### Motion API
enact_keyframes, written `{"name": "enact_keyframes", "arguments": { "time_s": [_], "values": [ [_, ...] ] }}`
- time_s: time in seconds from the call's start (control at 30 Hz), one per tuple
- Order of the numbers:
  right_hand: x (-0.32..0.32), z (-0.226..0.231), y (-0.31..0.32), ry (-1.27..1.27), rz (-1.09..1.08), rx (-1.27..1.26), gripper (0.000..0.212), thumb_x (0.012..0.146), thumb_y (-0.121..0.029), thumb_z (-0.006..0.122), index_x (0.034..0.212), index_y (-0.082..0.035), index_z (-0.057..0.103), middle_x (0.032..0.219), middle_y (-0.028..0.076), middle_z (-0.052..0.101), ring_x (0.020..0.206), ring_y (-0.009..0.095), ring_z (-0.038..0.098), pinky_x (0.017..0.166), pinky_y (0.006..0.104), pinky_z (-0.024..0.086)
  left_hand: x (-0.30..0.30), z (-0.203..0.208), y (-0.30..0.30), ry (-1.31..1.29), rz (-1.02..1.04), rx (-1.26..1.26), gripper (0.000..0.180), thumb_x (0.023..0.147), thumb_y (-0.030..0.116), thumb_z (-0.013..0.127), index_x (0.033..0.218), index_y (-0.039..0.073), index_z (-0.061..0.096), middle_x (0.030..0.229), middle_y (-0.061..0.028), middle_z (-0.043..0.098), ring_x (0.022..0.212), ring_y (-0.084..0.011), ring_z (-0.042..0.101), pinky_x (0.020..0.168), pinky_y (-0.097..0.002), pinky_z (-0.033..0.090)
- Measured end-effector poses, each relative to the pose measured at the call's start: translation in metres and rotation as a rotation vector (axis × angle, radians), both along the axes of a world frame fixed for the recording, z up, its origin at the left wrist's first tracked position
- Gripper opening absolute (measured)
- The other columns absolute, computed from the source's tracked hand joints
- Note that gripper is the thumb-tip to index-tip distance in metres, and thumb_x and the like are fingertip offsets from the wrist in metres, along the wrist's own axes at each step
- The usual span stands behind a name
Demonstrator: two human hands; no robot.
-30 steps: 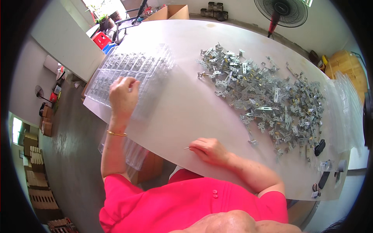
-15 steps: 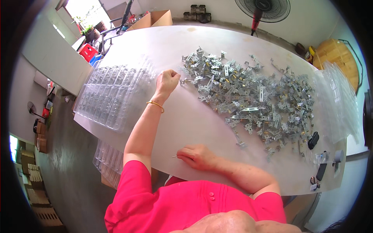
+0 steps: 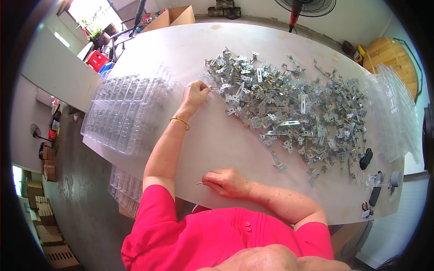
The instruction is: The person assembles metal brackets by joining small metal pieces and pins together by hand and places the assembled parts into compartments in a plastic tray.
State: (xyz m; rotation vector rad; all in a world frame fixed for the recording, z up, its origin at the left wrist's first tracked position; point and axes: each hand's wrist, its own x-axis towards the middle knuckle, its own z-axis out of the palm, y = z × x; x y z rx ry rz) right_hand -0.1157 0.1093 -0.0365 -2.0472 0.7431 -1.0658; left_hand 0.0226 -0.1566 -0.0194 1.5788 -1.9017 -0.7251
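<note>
My left hand (image 3: pixel 195 95), with a gold bangle at the wrist, reaches to the left edge of a heap of small metal brackets (image 3: pixel 289 108). Its thumb and forefinger are pinched on a small metal bracket (image 3: pixel 216 88) that still lies against the heap. Close to the table's near edge rests my right hand (image 3: pixel 228 183), its fingers closed around a thin metal rod (image 3: pixel 199 183). Only the rod's tip sticks out to the left; the rest is hidden in the fist. Left of my left hand, clear plastic trays (image 3: pixel 131 108) are stacked, with metal parts in their compartments.
More clear plastic trays (image 3: pixel 393 113) stand at the table's right end. Near them lie a black oblong object (image 3: pixel 365 159) and a roll of tape (image 3: pixel 396 179). A fan (image 3: pixel 296 13) stands beyond the far edge. Other trays (image 3: pixel 124 189) sit below the table's left edge.
My left hand's fingertips now meet a bracket at the heap's edge; before, no part showed clearly in them. My right hand keeps the rod and has barely moved. The view has shifted slightly.
</note>
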Motion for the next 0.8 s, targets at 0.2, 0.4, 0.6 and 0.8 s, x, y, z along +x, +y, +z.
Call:
{"name": "enact_keyframes", "arguments": {
  "time_s": [0.2,0.4,0.6,0.8],
  "values": [
    [-0.001,0.003,0.001,-0.002,0.017,0.035,0.006,0.093,-0.013,0.066,0.097,-0.008,0.064,0.084,0.012,0.065,0.075,0.033,0.066,0.065,0.0429,0.054,0.004,-0.002,0.006,-0.001,0.016,-0.088,0.017,0.085,0.015,0.075,0.092,-0.001,0.075,0.077,-0.0073,0.072,0.069,-0.0117,0.063,0.064,-0.0291,0.051],
    [0.0,0.0,0.001,0.001,0.005,0.001,0.006,0.091,-0.009,0.069,0.096,-0.006,0.066,0.083,0.011,0.065,0.072,0.031,0.066,0.063,0.0398,0.054,0.01,-0.005,0.007,0.064,0.03,-0.067,0.018,0.084,0.016,0.076,0.091,-0.001,0.074,0.076,-0.0073,0.072,0.069,-0.0122,0.063,0.064,-0.03,0.051],
    [-0.001,0.002,0.0,0.007,0.004,0.007,0.006,0.092,-0.01,0.068,0.096,-0.007,0.066,0.083,0.011,0.065,0.073,0.031,0.066,0.063,0.0399,0.054,0.004,0.003,0.014,0.023,0.035,-0.023,0.024,0.082,0.021,0.074,0.09,-0.002,0.074,0.08,-0.0141,0.073,0.073,-0.0215,0.069,0.07,-0.0358,0.054],
    [-0.001,0.005,0.001,0.023,0.018,0.034,0.007,0.092,-0.011,0.068,0.098,-0.007,0.066,0.084,0.011,0.065,0.073,0.032,0.066,0.063,0.0402,0.054,0.01,-0.005,0.01,-0.138,0.001,-0.061,0.024,0.082,0.022,0.07,0.093,0.001,0.071,0.095,-0.0176,0.07,0.093,-0.0317,0.067,0.085,-0.0421,0.053]
  ]
}}
